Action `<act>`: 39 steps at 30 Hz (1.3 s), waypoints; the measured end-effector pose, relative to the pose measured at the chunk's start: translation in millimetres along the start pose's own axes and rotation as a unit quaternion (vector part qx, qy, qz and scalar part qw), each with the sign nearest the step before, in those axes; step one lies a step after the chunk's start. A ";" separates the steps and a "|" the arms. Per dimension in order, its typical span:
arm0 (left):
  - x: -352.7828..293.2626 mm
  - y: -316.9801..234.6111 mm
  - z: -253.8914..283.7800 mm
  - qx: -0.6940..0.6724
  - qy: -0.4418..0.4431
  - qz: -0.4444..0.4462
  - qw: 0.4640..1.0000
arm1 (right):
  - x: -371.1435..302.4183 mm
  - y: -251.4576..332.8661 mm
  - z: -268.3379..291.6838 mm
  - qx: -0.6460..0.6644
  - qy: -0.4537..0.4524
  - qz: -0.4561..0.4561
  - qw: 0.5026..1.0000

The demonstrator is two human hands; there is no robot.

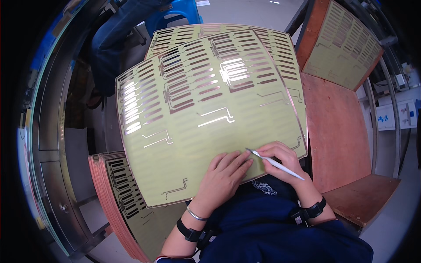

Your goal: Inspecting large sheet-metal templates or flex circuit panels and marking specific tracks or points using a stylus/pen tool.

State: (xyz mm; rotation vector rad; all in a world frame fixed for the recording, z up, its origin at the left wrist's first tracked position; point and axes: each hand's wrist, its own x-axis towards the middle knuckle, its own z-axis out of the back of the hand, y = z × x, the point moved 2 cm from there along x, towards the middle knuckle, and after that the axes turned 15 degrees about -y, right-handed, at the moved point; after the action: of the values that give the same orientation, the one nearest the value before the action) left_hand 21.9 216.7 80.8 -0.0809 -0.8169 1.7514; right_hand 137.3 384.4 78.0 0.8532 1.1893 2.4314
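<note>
A large pale green circuit board panel (175, 149) with copper-coloured traces lies in front of me. My left hand (226, 175) rests on its near part, fingers extended and pressed flat against the surface. In my right hand (283, 160) is a slim white craft knife (280, 166), held like a pen. Its dark tip touches or hovers just over the panel beside my left fingertips; which of the two I cannot tell. Beneath and beyond this panel another similar panel (287, 57) shows at the far and right edges.
At the lower left stands a thick stack of panels (112, 201) with pinkish edges. On the right, another panel (344, 48) leans on a reddish-brown wooden rack (337, 131). Beyond are a blue stool (175, 13) and a person's jeans-clad leg (116, 35). A metal cabinet (55, 175) lines the left.
</note>
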 end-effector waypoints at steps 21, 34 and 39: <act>-0.8 1.8 -1.7 -0.011 -0.026 0.005 1.000 | 5.7 3.7 -12.7 -0.006 -0.011 0.027 1.000; -1.5 1.6 -1.4 -0.012 -0.026 0.008 1.000 | 6.1 3.9 -10.9 -0.006 -0.009 0.035 0.999; -1.7 0.4 -1.2 -0.044 -0.023 0.024 0.998 | 5.5 4.5 -10.6 -0.007 -0.020 0.023 1.000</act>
State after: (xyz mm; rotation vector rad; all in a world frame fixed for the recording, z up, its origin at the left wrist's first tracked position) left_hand 22.7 215.8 79.1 -0.1200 -0.9318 1.7682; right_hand 126.3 377.9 78.6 0.9301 1.1488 2.4442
